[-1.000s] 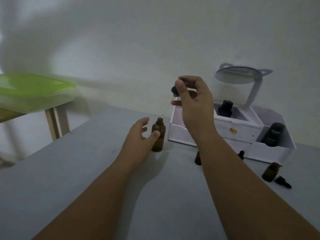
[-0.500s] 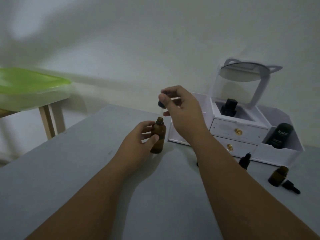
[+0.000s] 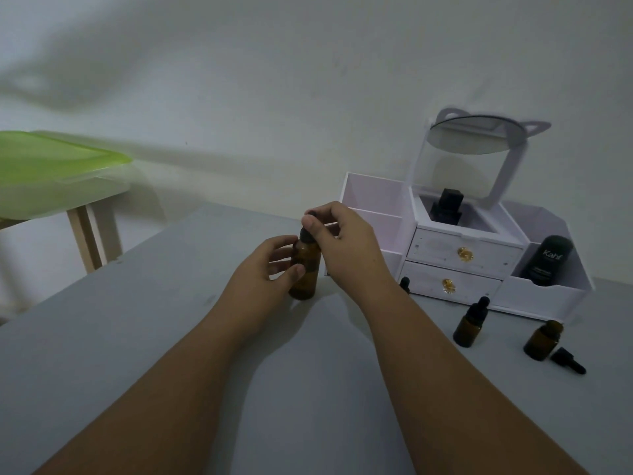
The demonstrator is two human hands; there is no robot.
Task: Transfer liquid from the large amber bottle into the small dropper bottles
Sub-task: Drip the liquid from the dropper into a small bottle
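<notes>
From my remote seat I see the grey surface (image 3: 144,337) spread wide, a white organiser (image 3: 455,255) at its far right edge. The large amber bottle (image 3: 306,269) stands upright near the middle, my left hand (image 3: 267,272) with its grip wrapped round the body. My right hand (image 3: 346,248) has its grip pinched on the black dropper cap (image 3: 306,235), which sits at the bottle's neck. I judge the dropper is being seated in the big bottle, either to draw liquid or to close it. Next I would need one small dropper bottle (image 3: 470,324) or the uncapped one (image 3: 543,341), its loose cap (image 3: 567,359) beside it.
</notes>
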